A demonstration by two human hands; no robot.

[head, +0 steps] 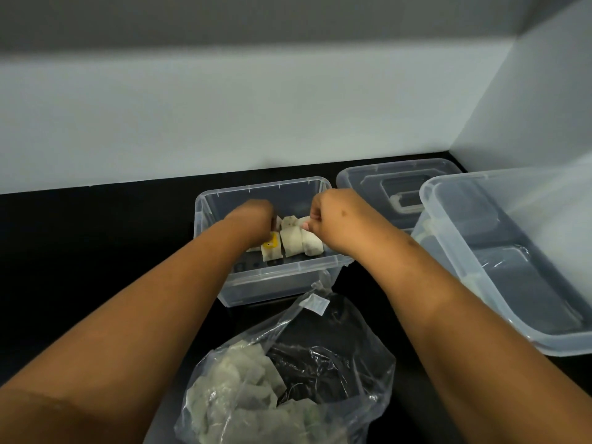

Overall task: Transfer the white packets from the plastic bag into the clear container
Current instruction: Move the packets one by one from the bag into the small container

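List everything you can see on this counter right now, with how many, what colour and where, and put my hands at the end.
clear container: one, see-through plastic, centre of the counter, open.
white packets: several, exact count unclear, white, one with a yellow tag, in a row inside the clear container.
plastic bag: one, transparent, near edge in front of the container, open, with many more pale packets inside.
lid: one, clear, lying flat behind and right of the container.
larger tub: one, clear, far right, tilted.
counter: one, black, under everything.
wall: pale grey, behind and to the right.
left hand: inside the container at the packets.
right hand: inside the container, fingers pinching a packet.
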